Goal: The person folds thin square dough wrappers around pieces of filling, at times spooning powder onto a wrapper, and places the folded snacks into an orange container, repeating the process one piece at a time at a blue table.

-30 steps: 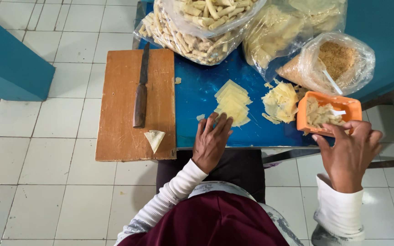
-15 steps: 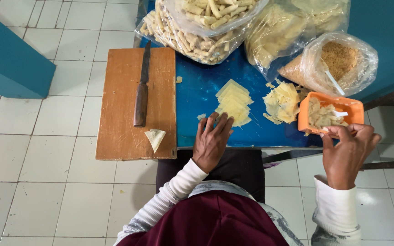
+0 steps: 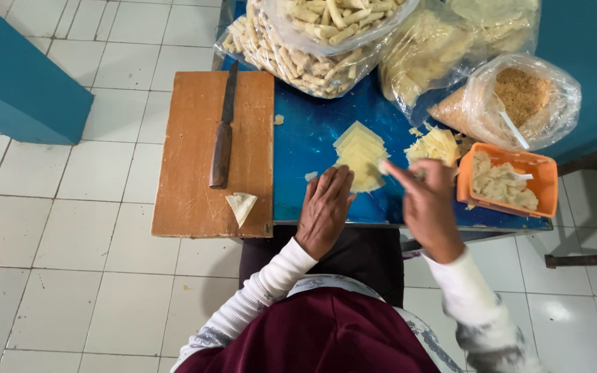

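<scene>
My left hand (image 3: 325,208) lies flat on the blue table (image 3: 307,131), fingers apart, its tips at the near edge of a stack of pale yellow pastry sheets (image 3: 358,153). My right hand (image 3: 425,206) hovers just right of that stack, fingers pinched on a small white blob of filling at its fingertips. An orange tub (image 3: 510,183) of pale filling with a white spoon stands to the right. A folded triangular pastry (image 3: 241,206) rests on the wooden cutting board (image 3: 195,179).
A knife (image 3: 222,138) lies lengthwise on the board. Clear bags of rolled pastries (image 3: 298,41), more pastry (image 3: 437,55) and breadcrumbs (image 3: 519,97) crowd the far side of the table. A second pile of sheets (image 3: 437,145) sits by the tub. White tiled floor and a teal wall (image 3: 22,83) lie left.
My right hand has left the orange tub and swung left to the stack of sheets, carrying a bit of filling. My left hand has stayed on the table.
</scene>
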